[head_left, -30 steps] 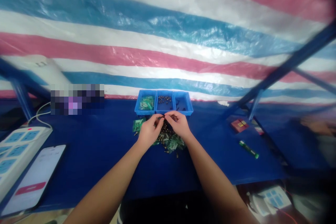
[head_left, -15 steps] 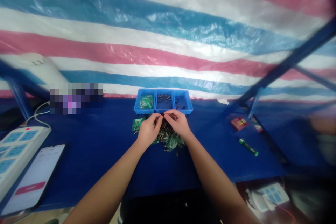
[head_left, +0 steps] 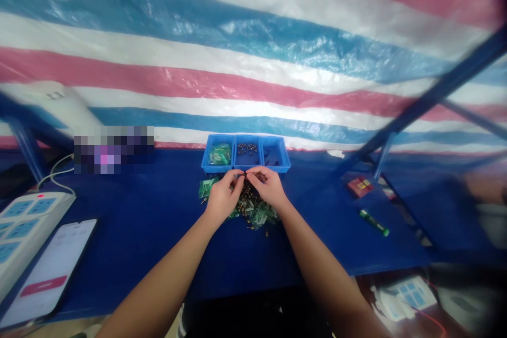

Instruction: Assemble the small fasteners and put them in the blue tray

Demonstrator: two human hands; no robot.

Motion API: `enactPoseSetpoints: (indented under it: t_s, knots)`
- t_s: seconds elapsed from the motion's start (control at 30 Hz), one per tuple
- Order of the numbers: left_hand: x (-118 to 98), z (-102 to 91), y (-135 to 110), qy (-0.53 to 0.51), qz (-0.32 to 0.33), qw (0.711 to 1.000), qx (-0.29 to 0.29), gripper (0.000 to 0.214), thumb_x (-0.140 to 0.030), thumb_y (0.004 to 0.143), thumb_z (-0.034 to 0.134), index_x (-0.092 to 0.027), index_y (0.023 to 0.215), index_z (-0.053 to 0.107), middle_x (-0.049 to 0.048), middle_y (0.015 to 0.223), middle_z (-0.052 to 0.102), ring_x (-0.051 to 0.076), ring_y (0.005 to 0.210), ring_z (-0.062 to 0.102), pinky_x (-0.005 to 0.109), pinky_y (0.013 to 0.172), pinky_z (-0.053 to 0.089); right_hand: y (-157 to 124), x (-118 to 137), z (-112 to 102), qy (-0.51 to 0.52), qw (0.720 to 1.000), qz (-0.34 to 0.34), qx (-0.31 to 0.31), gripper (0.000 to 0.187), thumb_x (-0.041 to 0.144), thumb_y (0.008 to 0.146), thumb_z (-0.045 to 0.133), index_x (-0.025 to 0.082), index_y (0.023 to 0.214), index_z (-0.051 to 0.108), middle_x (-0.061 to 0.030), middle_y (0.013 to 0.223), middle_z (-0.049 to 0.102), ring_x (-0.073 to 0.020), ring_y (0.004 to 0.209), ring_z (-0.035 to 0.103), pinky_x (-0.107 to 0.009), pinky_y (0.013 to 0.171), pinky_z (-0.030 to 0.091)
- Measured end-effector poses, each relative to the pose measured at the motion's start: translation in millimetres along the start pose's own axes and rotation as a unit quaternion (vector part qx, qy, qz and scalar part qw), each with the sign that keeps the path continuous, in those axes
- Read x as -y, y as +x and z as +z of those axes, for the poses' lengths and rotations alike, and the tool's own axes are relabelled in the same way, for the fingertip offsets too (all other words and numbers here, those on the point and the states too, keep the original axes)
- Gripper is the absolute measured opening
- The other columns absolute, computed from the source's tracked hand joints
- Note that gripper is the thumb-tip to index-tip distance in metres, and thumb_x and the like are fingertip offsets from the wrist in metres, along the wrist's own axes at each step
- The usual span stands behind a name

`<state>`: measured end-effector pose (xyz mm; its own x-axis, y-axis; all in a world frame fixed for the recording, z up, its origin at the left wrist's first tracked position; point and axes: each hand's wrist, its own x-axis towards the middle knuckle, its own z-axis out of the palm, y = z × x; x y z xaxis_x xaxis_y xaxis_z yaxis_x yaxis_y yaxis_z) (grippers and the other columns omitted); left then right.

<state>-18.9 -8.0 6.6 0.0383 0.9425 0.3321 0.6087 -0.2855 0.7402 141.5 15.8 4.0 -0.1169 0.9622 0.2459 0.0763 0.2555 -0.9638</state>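
Both hands meet over a pile of small green boards and brass parts (head_left: 253, 211) on the blue table. My left hand (head_left: 222, 196) and my right hand (head_left: 269, 186) are closed in a pinch, fingertips touching around one tiny dark part (head_left: 245, 174) held between them. Just behind the hands stands a blue tray (head_left: 246, 164) with three compartments: green boards on the left, small brass parts in the middle, a few dark bits on the right.
A white power strip (head_left: 24, 227) and a phone (head_left: 47, 269) lie at the left edge. A red box (head_left: 359, 186) and a green marker (head_left: 374, 223) lie to the right. Blue frame bars (head_left: 428, 100) cross at the right. A striped tarp hangs behind.
The hands stay pinched together at the same spot above the pile; only small finger shifts and a slight camera movement show.
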Motion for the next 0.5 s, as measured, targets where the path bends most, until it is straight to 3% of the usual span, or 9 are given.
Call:
enactPoseSetpoints:
  t_s: [0.5]
  knots:
    - [-1.6,-1.1,-0.8,0.017,0.002,1.000,0.006,0.030,-0.044,0.095,0.047,-0.021,0.093,0.064,-0.0029,0.067,0.065,0.011,0.053,0.056,0.022,0.056,0.041,0.7,-4.2,0.7,0.004,1.000,-0.003,0.001,0.020,0.035,0.082,0.066,0.019,0.092,0.071,-0.0051,0.088,0.072,-0.0174,0.077,0.067,-0.030,0.073,0.054]
